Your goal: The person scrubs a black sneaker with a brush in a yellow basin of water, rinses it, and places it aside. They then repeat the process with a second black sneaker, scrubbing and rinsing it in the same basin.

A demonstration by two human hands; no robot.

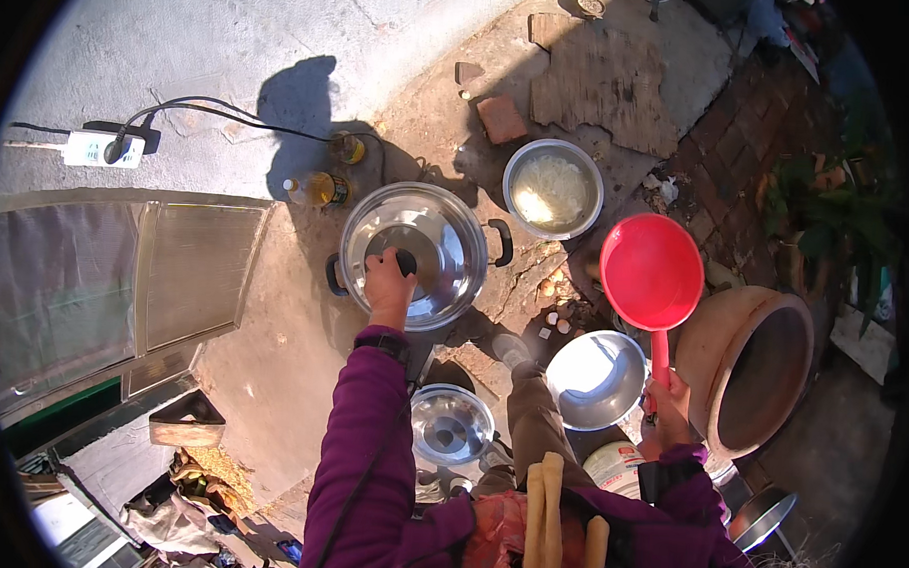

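Observation:
My left hand (389, 284) is closed around the black knob of a shiny metal lid (448, 239), which rests on or just over a wide two-handled pot (501, 242); any gap between them cannot be told. On the right, my right hand (668, 408) grips the handle of a red plastic ladle (652, 272), held bowl outward above the ground. Behind the ladle, a metal basin (515, 187) holds pale strands in liquid. A second metal basin (596, 383) lies left of my right hand, and a smaller metal bowl (452, 424) stands near my feet.
A tilted clay vat (722, 361) stands at right. Two oil bottles (319, 189) (346, 148) are beside the pot, with a black cable running to a power strip (102, 149) on the wall. A brick (501, 119) and a worn board (604, 86) lie beyond. Another person's hand holds long pale sticks at the bottom.

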